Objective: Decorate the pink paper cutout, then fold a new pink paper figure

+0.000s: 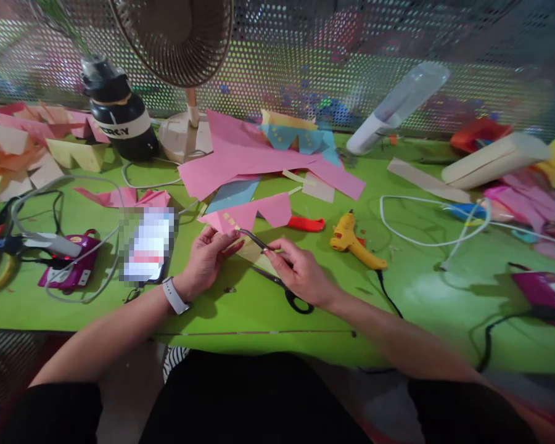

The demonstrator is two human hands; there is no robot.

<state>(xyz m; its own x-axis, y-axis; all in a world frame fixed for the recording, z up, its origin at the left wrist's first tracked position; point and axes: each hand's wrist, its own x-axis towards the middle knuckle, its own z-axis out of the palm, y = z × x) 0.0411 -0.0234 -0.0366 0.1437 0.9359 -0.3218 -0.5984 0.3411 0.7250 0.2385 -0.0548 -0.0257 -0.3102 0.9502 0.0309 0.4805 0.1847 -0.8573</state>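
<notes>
above the cluttered green table [245, 314], near middle, the left hand [206, 259] pinches a pink paper cutout [259, 211]; the right hand [300, 271], fingers closed, grips a slim dark tool [255, 240]. a fan [176, 31] stands far left, before a perforated screen [277, 55].

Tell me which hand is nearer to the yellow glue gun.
Right. The right hand, holding dark tweezers, is left of the yellow glue gun in the picture, not touching it; the left hand, holding pink paper, is farther left.
</notes>
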